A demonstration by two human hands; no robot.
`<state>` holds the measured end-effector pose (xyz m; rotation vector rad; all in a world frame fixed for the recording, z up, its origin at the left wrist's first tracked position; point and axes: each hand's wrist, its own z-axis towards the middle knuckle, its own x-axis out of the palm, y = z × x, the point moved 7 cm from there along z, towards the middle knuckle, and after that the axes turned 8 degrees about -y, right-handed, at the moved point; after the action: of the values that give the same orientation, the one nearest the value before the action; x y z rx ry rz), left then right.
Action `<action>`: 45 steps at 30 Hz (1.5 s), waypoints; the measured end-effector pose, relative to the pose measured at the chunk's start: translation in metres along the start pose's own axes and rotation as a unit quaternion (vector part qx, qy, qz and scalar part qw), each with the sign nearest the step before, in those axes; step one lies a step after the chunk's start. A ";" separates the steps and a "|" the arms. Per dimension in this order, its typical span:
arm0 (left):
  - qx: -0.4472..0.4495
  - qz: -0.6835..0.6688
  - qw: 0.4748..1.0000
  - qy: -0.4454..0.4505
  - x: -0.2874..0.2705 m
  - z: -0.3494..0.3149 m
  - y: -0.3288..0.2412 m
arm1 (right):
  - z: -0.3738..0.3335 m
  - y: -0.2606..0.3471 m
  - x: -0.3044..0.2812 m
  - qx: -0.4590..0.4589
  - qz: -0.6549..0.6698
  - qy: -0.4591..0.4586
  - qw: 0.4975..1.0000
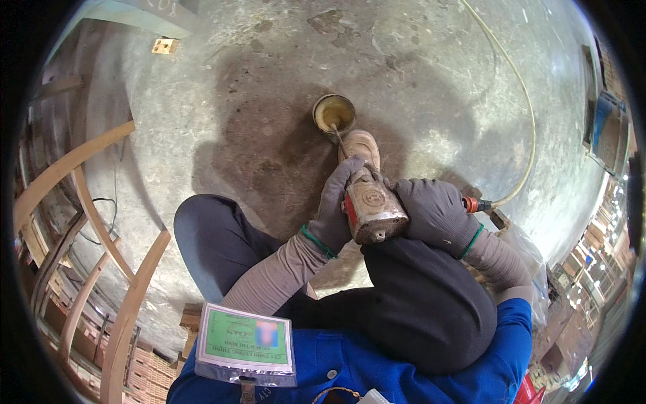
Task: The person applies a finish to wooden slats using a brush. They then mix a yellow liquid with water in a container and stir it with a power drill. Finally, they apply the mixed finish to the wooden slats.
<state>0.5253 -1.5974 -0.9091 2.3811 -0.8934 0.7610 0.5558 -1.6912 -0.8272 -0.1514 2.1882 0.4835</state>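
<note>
A worn metal air drill (377,214) with a red side is held above my lap, its rear end toward me. My left hand (334,202), in a grey glove, wraps around the drill's front left side. On the other side my right hand (434,210), also gloved, closes around the handle; a red hose coupling (476,205) sticks out beside it. A thin rod (339,140) runs forward from the drill into a small round can (348,113) on the floor. Yellowish paste coats the can's inside. The rod's tip is hard to make out in it.
A pale hose (531,128) curves across the floor at the right. My shoe (363,148) stands right behind the can. Curved wooden frames (128,323) rise at the left. A small wooden block (165,46) lies far left, and clear plastic (528,252) is near my right elbow.
</note>
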 end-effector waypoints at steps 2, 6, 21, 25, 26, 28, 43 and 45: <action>0.009 0.002 1.000 0.005 -0.002 0.002 0.002 | -0.003 -0.003 0.002 0.005 -0.005 0.012 1.000; 0.004 0.000 1.000 0.009 0.001 0.002 0.004 | -0.007 -0.006 0.002 0.002 -0.002 0.012 1.000; 0.022 0.013 1.000 -0.005 -0.008 0.016 -0.016 | 0.010 -0.007 0.008 0.005 0.000 -0.056 0.998; -0.003 -0.002 0.999 0.040 0.000 0.018 -0.010 | 0.005 -0.009 0.004 0.012 0.005 -0.045 0.999; -0.010 -0.007 0.999 0.049 0.006 0.017 -0.008 | 0.003 -0.011 0.005 0.019 0.001 -0.038 0.999; -0.002 0.015 1.000 0.022 0.010 0.013 -0.005 | -0.001 -0.015 0.006 0.031 -0.007 -0.022 0.999; 0.052 0.063 0.996 -0.030 0.016 -0.004 -0.013 | 0.001 -0.008 -0.002 0.005 0.021 -0.025 0.999; 0.044 0.059 0.997 -0.008 0.008 0.006 -0.017 | 0.005 -0.009 0.004 0.001 0.008 -0.044 0.999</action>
<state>0.5443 -1.5933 -0.9129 2.4311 -1.0353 0.8425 0.5594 -1.6970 -0.8360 -0.1099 2.1050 0.4865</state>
